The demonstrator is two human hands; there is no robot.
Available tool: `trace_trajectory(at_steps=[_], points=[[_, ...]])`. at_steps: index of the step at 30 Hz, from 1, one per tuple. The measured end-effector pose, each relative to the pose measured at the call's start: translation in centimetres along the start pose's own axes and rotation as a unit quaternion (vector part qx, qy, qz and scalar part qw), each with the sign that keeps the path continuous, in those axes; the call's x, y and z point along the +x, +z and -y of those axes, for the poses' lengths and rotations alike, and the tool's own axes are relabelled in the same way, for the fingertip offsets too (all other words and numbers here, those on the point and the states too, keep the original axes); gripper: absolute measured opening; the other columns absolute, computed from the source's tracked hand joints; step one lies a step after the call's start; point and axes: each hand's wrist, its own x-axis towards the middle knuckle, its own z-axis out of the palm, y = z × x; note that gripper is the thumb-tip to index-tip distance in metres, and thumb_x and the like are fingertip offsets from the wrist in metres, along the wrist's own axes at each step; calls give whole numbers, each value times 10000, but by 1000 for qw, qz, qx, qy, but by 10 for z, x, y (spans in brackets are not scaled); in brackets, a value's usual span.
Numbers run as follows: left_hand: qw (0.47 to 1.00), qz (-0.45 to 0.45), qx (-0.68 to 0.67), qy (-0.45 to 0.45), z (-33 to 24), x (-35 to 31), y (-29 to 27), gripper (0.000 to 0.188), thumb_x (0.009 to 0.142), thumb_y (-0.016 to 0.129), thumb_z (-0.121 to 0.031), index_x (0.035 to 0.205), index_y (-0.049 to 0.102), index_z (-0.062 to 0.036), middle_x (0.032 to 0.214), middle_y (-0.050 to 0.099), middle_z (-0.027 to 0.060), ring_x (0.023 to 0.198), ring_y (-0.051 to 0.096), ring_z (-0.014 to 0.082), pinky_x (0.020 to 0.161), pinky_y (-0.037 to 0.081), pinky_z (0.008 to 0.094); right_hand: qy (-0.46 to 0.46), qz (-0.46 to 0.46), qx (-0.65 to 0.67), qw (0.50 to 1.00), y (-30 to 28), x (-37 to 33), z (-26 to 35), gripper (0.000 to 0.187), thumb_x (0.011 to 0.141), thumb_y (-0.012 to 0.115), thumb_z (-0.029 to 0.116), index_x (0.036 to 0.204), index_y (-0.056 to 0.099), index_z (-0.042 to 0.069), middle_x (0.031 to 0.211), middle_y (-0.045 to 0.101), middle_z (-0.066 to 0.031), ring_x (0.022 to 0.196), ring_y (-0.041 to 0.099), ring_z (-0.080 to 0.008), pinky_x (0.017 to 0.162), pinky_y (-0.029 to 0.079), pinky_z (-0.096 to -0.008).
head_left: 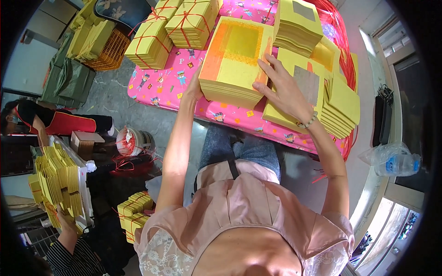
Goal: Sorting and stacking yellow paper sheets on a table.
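Note:
A thick stack of yellow paper [232,76] stands in front of me, with orange bands and a gold square on its top sheet. My left hand [195,86] is pressed to its left side, fingers mostly hidden. My right hand [285,89], with a beaded bracelet at the wrist, grips its right edge. The thumb lies at the near right corner and the fingers lie over the top edge. Under my right hand is another stack of yellow paper with a grey patch [306,85]. A pink patterned cloth [161,85] covers the table.
Bundles tied with red string [149,43] stand at the table's far left. Loose red strings [347,64] hang along its right side. A wavy paper stack [298,30] is at the back. Leftward are an orange basket [113,48], a bucket [133,140] and two people handling yellow paper [57,179].

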Motion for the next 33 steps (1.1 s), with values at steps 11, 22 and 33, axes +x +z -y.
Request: trace_trajectory(at_steps=[11,22,33], points=[[996,-56,58,-20,14,-24,6,599,1023,460,-449,1472,431,-53,1422,536,107,1258,551,202,1014,475,356,-34,-15,-43,998,-8,-19,10,652,927,639,457,1368,519,-7,1445,427,-256,1309,458,-420,1076,403,-475],[944,-151,69,284,-8,-58,1,405,1059,417,-311,1237,642,-25,1184,685,105,1101,641,197,953,496,345,-113,-34,-38,992,-25,-17,30,484,783,782,324,1154,644,46,1151,620,-123,1102,574,-332,952,455,-437],[884,-44,254,389,-20,-94,12,303,866,671,-49,1169,678,-60,1222,636,110,1147,600,191,926,502,325,-112,-86,-22,990,-15,-13,33,207,803,774,236,926,744,72,920,686,-64,911,640,-257,784,492,-385]])
